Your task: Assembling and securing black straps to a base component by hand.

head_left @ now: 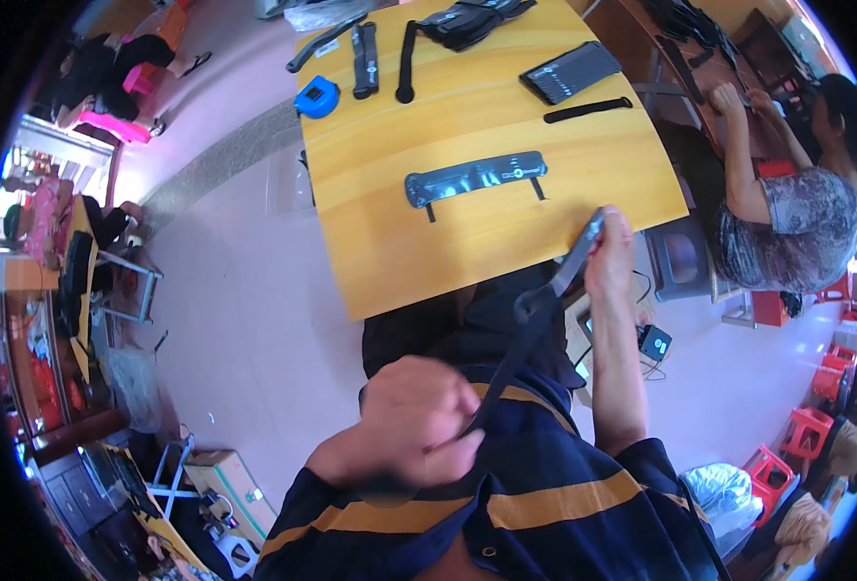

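Where the tabletop (370,261) begins at the left, a small blue case (316,97) sits near its edge, with black straps (364,63) lying just beyond. Next comes the left hand (419,412), raised before the striped shirt (564,504); it is blurred, but its fingers look curled around the lower end of a dark strap (512,358). Farther off on the tabletop lie a flat black sleeve (477,177) with two narrow tabs, touched by neither hand, and, at the far side, a heap of black pieces (477,21). The dark strap slants up and rightward, bent or looped partway along. Past a black packet (571,73) and a thin loose strap (588,109), the right hand (610,257) pinches the upper end between its fingers.

By the look of it, this strap is mid-handling: gripped at both ends, not yet laid down. Whether the sleeve is finished cannot be told; the heap and loose straps suggest more pieces are left.
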